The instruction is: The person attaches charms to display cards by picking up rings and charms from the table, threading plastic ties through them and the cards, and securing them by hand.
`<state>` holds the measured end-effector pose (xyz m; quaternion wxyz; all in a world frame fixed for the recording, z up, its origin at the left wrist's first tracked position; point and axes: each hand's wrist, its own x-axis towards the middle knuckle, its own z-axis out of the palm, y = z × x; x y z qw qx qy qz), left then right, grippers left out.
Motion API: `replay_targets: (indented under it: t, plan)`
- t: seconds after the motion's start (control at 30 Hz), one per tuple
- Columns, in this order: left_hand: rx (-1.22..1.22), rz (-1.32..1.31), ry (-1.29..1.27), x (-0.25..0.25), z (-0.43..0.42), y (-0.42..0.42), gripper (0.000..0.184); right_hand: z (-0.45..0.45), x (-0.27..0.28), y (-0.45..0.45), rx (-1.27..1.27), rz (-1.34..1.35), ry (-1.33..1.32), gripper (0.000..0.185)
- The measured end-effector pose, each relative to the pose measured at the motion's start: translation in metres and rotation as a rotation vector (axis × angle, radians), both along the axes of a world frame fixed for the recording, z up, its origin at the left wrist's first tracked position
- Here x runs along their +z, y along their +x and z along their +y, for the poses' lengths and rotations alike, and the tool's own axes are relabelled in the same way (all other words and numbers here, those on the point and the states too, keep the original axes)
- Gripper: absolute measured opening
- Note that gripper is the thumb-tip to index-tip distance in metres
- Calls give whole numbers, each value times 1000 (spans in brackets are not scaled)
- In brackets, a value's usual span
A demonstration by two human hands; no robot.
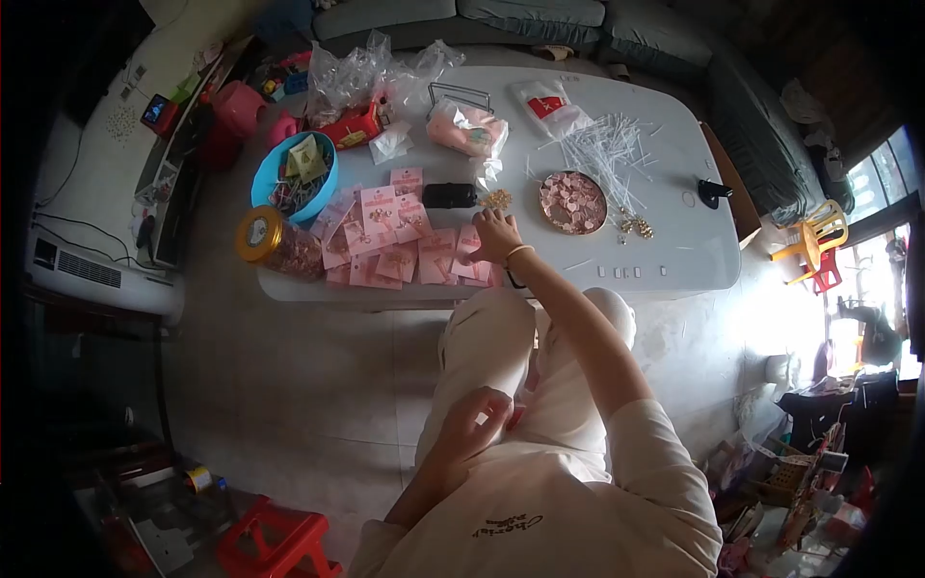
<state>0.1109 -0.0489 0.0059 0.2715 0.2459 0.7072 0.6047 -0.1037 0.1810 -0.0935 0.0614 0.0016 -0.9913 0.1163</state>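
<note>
My right hand (496, 234) reaches over the near edge of the table, its fingers apart and touching or just above a small pile of gold pieces (496, 199). Beside it on the left lie several pink cards (390, 226) with small items on them, and a black object (450, 196). A round container of pink pieces (572, 201) stands to its right. My left hand (479, 416) rests near my lap, its fingers curled round toward the thumb; whether it holds anything is too small to tell.
On the table (674, 250) are a blue bowl (263, 185), a gold-lidded jar (294, 249), clear bags (361, 77), a tissue pack (462, 130), thin white sticks (612, 149) and a black stand (713, 193). A red stool (275, 539) stands on the floor.
</note>
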Motion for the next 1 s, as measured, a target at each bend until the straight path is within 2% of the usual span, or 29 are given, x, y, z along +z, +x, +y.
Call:
replay_targets:
  t: [0.13,0.27,0.3,0.33,0.43,0.47,0.6,0.63,0.7,0.77,0.8,0.87,0.93,1.0]
  plan:
    - [-16,-18,-40,-6,-8,-1,13,5,-9,-4,-23,118,-93,39]
    - [172,-113,-2,-23,-18,-16,21,24,64,-8,73,-109,-814,23]
    - [144,-107,3,-24,-17,-22,21,20,92,5,130,-57,-877,18]
    - [225,-28,4,-25,-15,-29,23,8,119,22,190,-3,-934,15]
    - [491,204,23,-22,-5,-45,29,-26,155,78,515,101,-997,17]
    - [473,210,32,-19,-2,-51,29,-38,161,98,444,92,-1023,16]
    - [403,-254,115,4,5,-68,33,-20,146,128,240,204,-1125,16]
    - [394,-250,112,7,3,-72,33,-8,147,135,241,197,-1131,18]
    - [148,-243,178,12,-3,-80,30,5,153,145,238,195,-1132,20]
    - [-101,-240,246,13,-7,-86,27,4,160,157,358,115,-1002,23]
    - [-116,-243,247,10,-8,-86,27,-3,158,158,387,129,-985,22]
    - [-100,-207,64,4,-16,-81,24,-20,152,157,399,143,-965,21]
    - [-84,-164,-123,-3,-23,-79,21,-31,139,152,472,158,-616,17]
    - [-43,-207,-47,-1,-25,-81,20,-23,136,137,330,302,-748,14]
